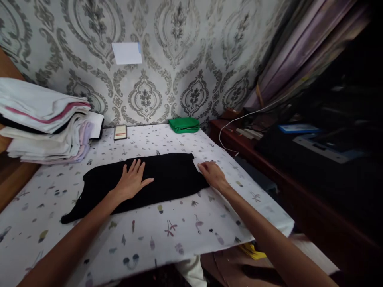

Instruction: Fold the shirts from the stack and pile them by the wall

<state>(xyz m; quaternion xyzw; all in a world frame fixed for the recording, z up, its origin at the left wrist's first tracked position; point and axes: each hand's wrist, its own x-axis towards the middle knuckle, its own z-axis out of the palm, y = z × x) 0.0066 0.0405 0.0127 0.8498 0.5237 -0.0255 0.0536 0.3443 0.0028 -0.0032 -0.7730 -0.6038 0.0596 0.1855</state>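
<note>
Smoothing, I judge, the black garment on the patterned tabletop, I lay my left hand wide across it, my right hand curled narrow at its end, grip unclear, the next move calling for a sure edge hold

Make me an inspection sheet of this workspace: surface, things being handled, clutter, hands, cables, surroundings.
Surface: white printed sheet.
Things handled: black cloth, laid out on the sheet.
Clutter: pile of folded clothes at left; small card and green cloth near the wall.
Hands: left hand open on the black cloth; right hand at its right end, grip unclear.
Cables: white cable, its end near the sheet's right edge.
Surroundings: patterned wall ahead; purple curtain at right.
</note>
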